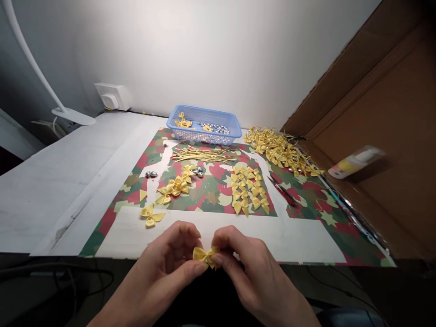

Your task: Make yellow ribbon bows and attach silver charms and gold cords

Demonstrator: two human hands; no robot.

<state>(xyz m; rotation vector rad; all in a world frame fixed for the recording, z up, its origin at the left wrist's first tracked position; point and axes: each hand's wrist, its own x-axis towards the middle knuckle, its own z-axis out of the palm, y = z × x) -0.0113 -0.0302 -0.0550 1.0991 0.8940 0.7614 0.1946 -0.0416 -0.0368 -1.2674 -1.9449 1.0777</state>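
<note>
Between my two hands, just above the table's front edge, is a small yellow ribbon bow (203, 255). My left hand (170, 263) pinches its left side, thumb low on the loop. On the other side, my right hand (243, 261) grips the right loop between thumb and fingers. Loose yellow bows (175, 186) lie in a cluster beyond my left hand, with another bow (150, 216) nearer to it. Several bows (248, 190) are set out in two columns past my right hand. Small silver bells (199, 172) lie beside the loose cluster.
A blue basket (177, 132) with bows and bells stands at the back. In front of it lie gold twist ties (204, 154). Right of centre are scissors (284, 190) and a heap of belled bows (279, 150). A bottle (356, 162) leans by the cardboard wall (384, 104).
</note>
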